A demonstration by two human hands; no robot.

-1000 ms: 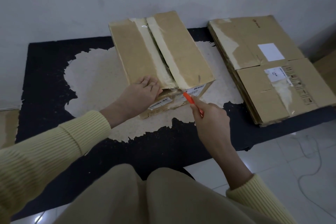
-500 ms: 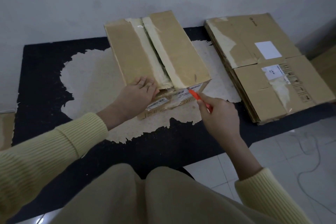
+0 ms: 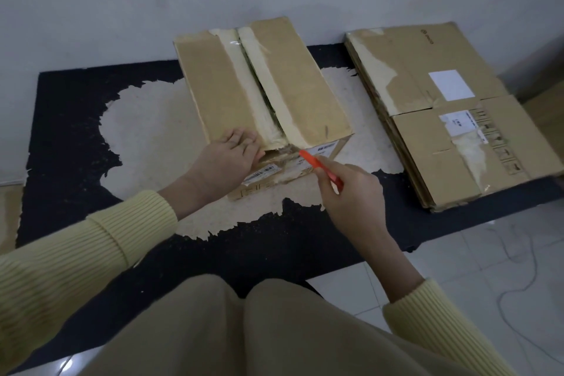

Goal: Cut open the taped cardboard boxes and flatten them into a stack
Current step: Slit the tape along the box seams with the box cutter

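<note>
1. The cardboard box (image 3: 262, 94) stands in the middle of the counter (image 3: 61, 119), on a pale worn patch of its black top, with its far end towards the wall.
2. The box's two top flaps meet along a centre seam edged with pale tape. The seam shows a dark gap, and the cardboard at its near end is torn and ragged.
3. The left hand (image 3: 227, 159) lies flat on the left flap at the box's near edge, fingers straight and spread, pressing down and holding nothing.
4. The right hand (image 3: 351, 192) grips an orange cutter (image 3: 317, 166), fingers curled round its handle.
5. The cutter's tip points at the near end of the seam, beside a white label on the box's near face. Whether it touches the cardboard cannot be told.
6. A stack of flattened boxes (image 3: 451, 113) lies at the right end of the counter, apart from the box, with white labels and tape on its top sheet.
7. Both arms wear yellow ribbed sleeves (image 3: 91, 253).
8. A thin cable (image 3: 518, 284) trails over the white tiled floor to the right.
</note>
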